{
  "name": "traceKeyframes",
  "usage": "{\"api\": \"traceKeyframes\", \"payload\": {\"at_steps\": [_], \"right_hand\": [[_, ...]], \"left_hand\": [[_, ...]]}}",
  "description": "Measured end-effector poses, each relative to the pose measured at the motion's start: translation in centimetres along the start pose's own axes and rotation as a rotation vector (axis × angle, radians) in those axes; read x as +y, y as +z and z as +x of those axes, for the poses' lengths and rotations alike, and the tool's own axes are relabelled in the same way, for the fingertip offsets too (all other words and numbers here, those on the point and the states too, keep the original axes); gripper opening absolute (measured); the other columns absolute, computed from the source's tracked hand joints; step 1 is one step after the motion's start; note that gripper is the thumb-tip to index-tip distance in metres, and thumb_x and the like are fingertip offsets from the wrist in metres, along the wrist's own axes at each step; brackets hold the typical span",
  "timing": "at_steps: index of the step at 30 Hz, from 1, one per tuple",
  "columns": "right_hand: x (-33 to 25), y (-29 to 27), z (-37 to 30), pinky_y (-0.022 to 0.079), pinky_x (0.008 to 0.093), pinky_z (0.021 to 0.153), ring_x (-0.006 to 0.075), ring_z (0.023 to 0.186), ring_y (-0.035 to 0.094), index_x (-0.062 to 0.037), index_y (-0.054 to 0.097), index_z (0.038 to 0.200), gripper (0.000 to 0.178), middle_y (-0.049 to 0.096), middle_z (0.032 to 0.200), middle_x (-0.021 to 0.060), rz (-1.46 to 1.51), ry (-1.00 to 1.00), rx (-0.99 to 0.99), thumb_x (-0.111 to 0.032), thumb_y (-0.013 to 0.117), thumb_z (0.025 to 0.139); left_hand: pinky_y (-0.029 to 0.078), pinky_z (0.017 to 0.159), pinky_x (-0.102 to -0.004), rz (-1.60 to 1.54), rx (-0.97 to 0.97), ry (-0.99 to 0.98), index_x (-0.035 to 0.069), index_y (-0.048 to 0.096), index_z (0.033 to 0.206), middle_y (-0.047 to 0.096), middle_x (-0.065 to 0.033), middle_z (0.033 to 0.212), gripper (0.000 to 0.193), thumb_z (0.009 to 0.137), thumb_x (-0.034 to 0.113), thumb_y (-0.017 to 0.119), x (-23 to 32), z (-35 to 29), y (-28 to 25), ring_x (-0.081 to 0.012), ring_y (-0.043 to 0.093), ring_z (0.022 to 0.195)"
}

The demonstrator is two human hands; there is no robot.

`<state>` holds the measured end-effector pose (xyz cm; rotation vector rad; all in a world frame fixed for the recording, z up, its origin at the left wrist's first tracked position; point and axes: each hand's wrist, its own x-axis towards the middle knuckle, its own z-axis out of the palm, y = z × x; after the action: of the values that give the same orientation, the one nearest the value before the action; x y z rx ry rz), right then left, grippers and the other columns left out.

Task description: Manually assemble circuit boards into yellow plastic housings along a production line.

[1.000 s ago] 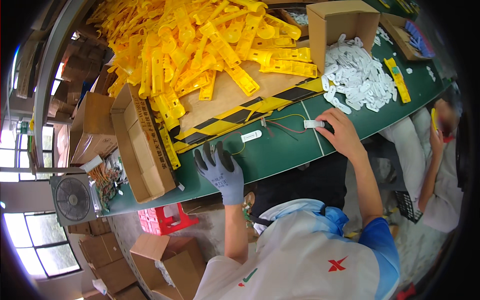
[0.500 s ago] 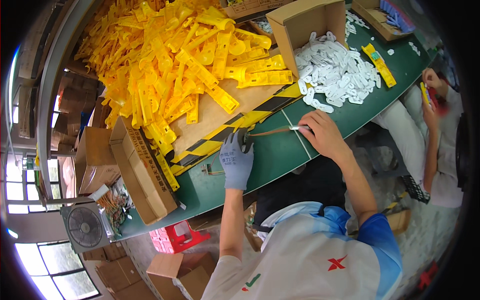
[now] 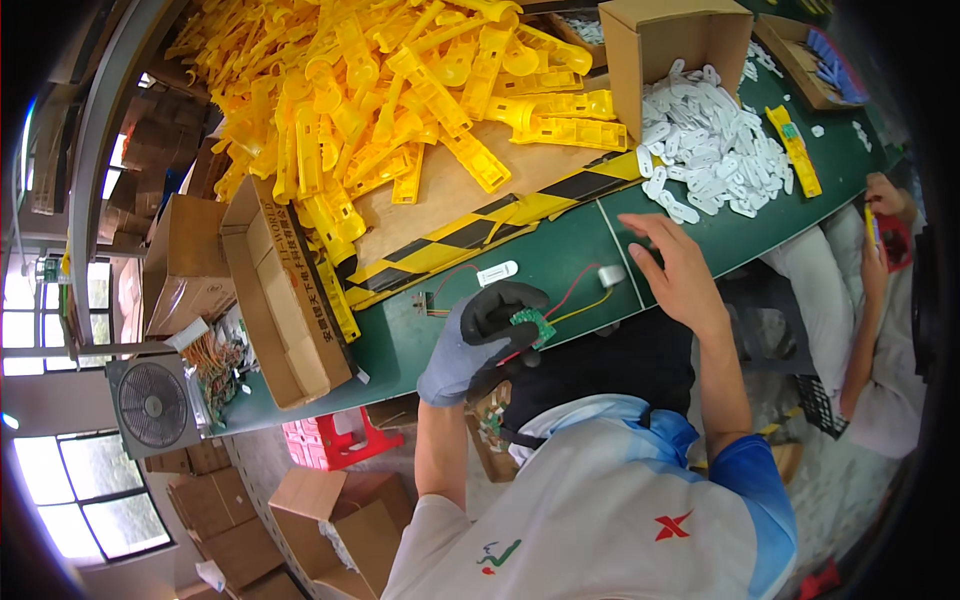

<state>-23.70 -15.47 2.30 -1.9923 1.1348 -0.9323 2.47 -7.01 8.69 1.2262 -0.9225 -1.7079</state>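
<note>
My left hand (image 3: 478, 338), in a grey glove with dark fingers, is closed on a green circuit board (image 3: 533, 326) near the table's front edge. From the board, red and yellow wires (image 3: 580, 308) run right to a small pale block (image 3: 611, 275) on the green tabletop. Bare and holding nothing, my right hand (image 3: 680, 275) hovers just right of that block with its fingers apart. A white elongated plastic piece (image 3: 497, 273) lies beyond my left hand. Left of it rests a small circuit part (image 3: 422, 303) with thin wires.
Yellow plastic housings (image 3: 400, 110) are heaped at the back beside black-and-yellow tape (image 3: 470, 232). White plastic pieces (image 3: 715, 150) spill from a cardboard box (image 3: 668, 50). An open carton (image 3: 285, 300) stands at left near a fan (image 3: 152, 402). A person (image 3: 865, 290) sits at right.
My right hand has let go of the wired end and opened; the pale block now lies on the table. My left hand has turned, bringing the green board into sight. The view has shifted.
</note>
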Motion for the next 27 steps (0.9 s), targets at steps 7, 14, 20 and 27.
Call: {"api": "traceKeyframes", "payload": {"at_steps": [7, 14, 20, 27], "right_hand": [[-6.9, 3.4, -0.4, 0.052, 0.0353, 0.084, 0.0276, 0.095, 0.065, -0.0052, 0.063, 0.121, 0.049, 0.065, 0.106, 0.0133, 0.278, -0.309, -0.046, -0.010, 0.079, 0.075], [-5.8, 6.5, -0.2, 0.052, 0.0241, 0.077, 0.0121, 0.084, 0.065, 0.0009, 0.058, 0.122, 0.038, 0.068, 0.093, 0.0091, 0.912, 0.169, -0.014, -0.001, 0.071, 0.086], [-4.9, 8.1, -0.3, 0.052, 0.0242, 0.083, 0.0117, 0.087, 0.066, 0.0032, 0.058, 0.120, 0.031, 0.069, 0.096, 0.0093, 1.185, 0.274, -0.040, -0.001, 0.066, 0.091], [-5.7, 8.5, -0.1, 0.049, 0.0288, 0.087, 0.0166, 0.098, 0.061, 0.0050, 0.066, 0.115, 0.023, 0.065, 0.112, 0.0125, 1.011, 0.056, -0.049, -0.007, 0.057, 0.096]], "left_hand": [[0.043, 0.041, -0.0210, 0.024, 0.276, 0.054, 0.001, 0.064, 0.099, 0.063, -0.0051, 0.068, 0.015, 0.093, 0.015, 0.062, -1.9, 0.6, 0.8, -0.0108, 0.058, 0.048], [0.042, 0.045, -0.0231, 0.013, 0.390, 0.147, 0.001, 0.064, 0.101, 0.063, -0.0037, 0.069, 0.015, 0.095, 0.015, 0.060, -2.8, 0.0, 1.5, -0.0090, 0.057, 0.052], [0.048, 0.069, -0.0247, 0.063, 0.457, 0.459, 0.000, 0.063, 0.098, 0.066, -0.0093, 0.091, 0.011, 0.095, 0.009, 0.058, -7.0, 1.1, 0.7, -0.0144, 0.062, 0.076], [0.047, 0.090, -0.0291, -0.156, 0.550, 0.633, -0.002, 0.061, 0.107, 0.064, -0.0085, 0.108, 0.034, 0.074, -0.013, 0.064, -8.1, 2.1, 1.4, -0.0168, 0.060, 0.101]]}}
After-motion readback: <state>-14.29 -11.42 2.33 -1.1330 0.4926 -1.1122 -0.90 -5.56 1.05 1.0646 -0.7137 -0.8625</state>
